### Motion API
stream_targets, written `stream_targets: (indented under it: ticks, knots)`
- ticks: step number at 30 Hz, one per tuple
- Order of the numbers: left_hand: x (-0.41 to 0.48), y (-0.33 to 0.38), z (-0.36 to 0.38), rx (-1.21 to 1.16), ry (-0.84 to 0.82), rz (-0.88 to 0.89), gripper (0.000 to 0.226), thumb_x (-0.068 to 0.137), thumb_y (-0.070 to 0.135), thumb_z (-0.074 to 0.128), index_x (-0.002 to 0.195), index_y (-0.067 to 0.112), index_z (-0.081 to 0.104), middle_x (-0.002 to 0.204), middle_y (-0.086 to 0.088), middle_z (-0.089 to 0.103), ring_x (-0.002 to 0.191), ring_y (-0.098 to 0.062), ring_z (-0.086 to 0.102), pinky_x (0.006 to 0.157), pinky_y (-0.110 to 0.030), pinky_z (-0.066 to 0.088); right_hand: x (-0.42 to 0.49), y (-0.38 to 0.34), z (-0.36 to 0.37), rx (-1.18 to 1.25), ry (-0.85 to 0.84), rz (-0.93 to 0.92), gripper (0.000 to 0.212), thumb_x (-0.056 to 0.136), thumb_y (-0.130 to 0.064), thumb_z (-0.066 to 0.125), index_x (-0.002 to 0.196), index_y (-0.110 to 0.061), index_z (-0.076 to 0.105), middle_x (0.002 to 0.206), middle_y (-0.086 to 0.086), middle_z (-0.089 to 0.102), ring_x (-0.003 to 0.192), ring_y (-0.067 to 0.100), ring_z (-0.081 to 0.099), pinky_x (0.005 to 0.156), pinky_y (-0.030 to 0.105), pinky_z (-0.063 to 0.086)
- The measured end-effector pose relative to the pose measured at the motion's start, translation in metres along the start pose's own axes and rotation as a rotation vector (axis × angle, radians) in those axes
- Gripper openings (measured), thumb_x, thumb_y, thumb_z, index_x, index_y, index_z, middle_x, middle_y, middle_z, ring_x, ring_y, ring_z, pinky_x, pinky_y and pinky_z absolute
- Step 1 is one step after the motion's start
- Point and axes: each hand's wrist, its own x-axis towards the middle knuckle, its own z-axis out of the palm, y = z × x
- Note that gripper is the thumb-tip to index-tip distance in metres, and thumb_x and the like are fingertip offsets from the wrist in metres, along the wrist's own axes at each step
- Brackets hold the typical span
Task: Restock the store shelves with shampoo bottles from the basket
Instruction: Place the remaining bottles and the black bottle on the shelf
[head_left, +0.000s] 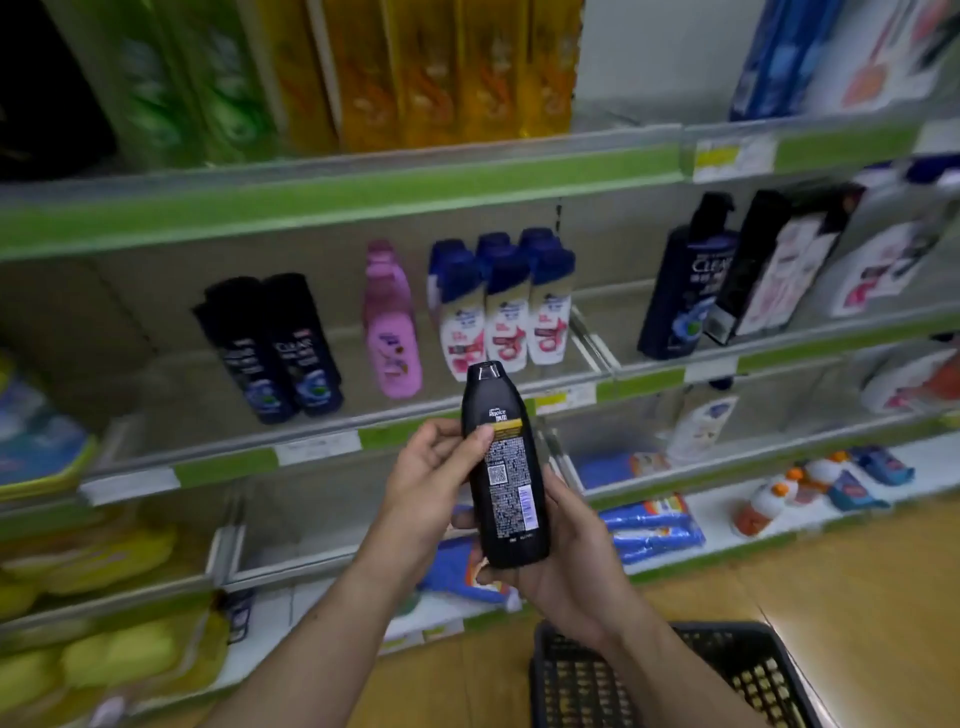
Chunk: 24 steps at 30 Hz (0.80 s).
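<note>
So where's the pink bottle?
In the head view, the pink bottle stands on the middle shelf, left of centre, between two black bottles on its left and three white bottles with blue caps on its right.

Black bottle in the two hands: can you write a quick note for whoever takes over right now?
The left hand grips the black bottle near its top; the right hand holds its base, back label facing the camera.
The basket sits on the floor below, mostly out of view.
Done: other bottles already stand on the middle shelf.
Left: place this bottle there.
</note>
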Motion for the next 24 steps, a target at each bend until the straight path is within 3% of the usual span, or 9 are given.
stream_targets:
  ticks: [3,6,9,11,13,15,18,20,24]
  knots:
    - [-0.014,0.030,-0.014,0.002,0.042,0.024,0.026,0.080,0.027,0.069,0.095,0.011,0.055,0.080,-0.006,0.067,0.059,-0.010,0.056,0.032,-0.015,0.030,0.006,-0.004,0.030,-0.034,-0.070,0.009,0.059,0.099,-0.048,0.031,0.108,-0.010,0.076,0.100,0.028,0.067,0.068,0.033,0.063,0.060,0.036,0.049]
    - [-0.024,0.060,-0.033,0.057,0.051,0.077,0.032,0.081,0.034,0.067,0.101,0.010,0.058,0.082,-0.007,0.067,0.056,-0.016,0.051,0.035,-0.020,0.034,0.017,-0.006,0.061,-0.056,-0.100,0.022,0.056,0.095,-0.046,0.037,0.108,-0.008,0.076,0.096,0.027,0.066,0.070,0.033,0.062,0.063,0.037,0.050]
    - [-0.026,0.095,-0.056,0.210,0.063,0.149,0.039,0.083,0.043,0.062,0.110,0.016,0.065,0.095,-0.003,0.072,0.075,-0.013,0.065,0.057,-0.023,0.049,0.038,-0.007,0.097,-0.118,-0.114,-0.020,0.048,0.090,-0.043,0.054,0.110,-0.005,0.074,0.100,0.024,0.066,0.076,0.032,0.066,0.069,0.038,0.055]
    - [-0.024,0.117,-0.074,0.298,0.071,0.209,0.036,0.084,0.045,0.057,0.110,0.022,0.066,0.106,0.000,0.070,0.087,-0.001,0.067,0.070,-0.014,0.049,0.052,-0.010,0.126,-0.191,-0.157,-0.067,0.041,0.082,-0.038,0.074,0.111,-0.009,0.074,0.103,0.018,0.069,0.077,0.029,0.068,0.069,0.036,0.057]
    - [-0.020,0.139,-0.094,0.414,0.121,0.280,0.042,0.085,0.049,0.054,0.114,0.022,0.067,0.116,-0.002,0.063,0.101,0.002,0.064,0.083,-0.011,0.046,0.070,-0.012,0.155,-0.298,-0.192,-0.108,0.041,0.079,-0.029,0.074,0.117,-0.014,0.070,0.105,0.013,0.072,0.082,0.026,0.068,0.072,0.035,0.057]
    - [-0.017,0.161,-0.115,0.450,0.170,0.346,0.054,0.085,0.049,0.055,0.123,0.011,0.066,0.121,-0.004,0.062,0.106,0.002,0.062,0.087,-0.010,0.045,0.090,-0.013,0.186,-0.428,-0.180,-0.199,0.050,0.077,-0.025,0.077,0.123,-0.015,0.060,0.110,0.008,0.073,0.097,0.023,0.070,0.085,0.036,0.056]
    - [-0.015,0.198,-0.142,0.426,0.188,0.388,0.042,0.093,0.048,0.061,0.115,0.013,0.070,0.113,-0.003,0.070,0.100,-0.001,0.066,0.083,-0.012,0.048,0.117,-0.017,0.234,-0.688,-0.099,-0.389,0.066,0.070,-0.034,0.089,0.119,-0.019,0.048,0.104,0.001,0.071,0.102,0.012,0.069,0.091,0.033,0.057]
    - [-0.012,0.221,-0.159,0.411,0.178,0.414,0.023,0.095,0.032,0.065,0.109,0.014,0.070,0.103,-0.001,0.075,0.092,-0.004,0.069,0.079,-0.014,0.050,0.132,-0.018,0.261,-0.830,-0.063,-0.489,0.065,0.068,-0.046,0.083,0.118,-0.026,0.046,0.107,-0.001,0.070,0.103,0.014,0.070,0.091,0.041,0.058]
    - [0.000,0.260,-0.195,0.462,0.184,0.408,0.024,0.087,0.021,0.076,0.109,0.023,0.070,0.095,0.003,0.078,0.089,-0.010,0.073,0.081,-0.026,0.056,0.158,-0.011,0.310,-1.006,-0.046,-0.601,0.058,0.083,-0.031,0.079,0.123,-0.031,0.037,0.110,-0.004,0.067,0.097,0.007,0.068,0.087,0.036,0.058]
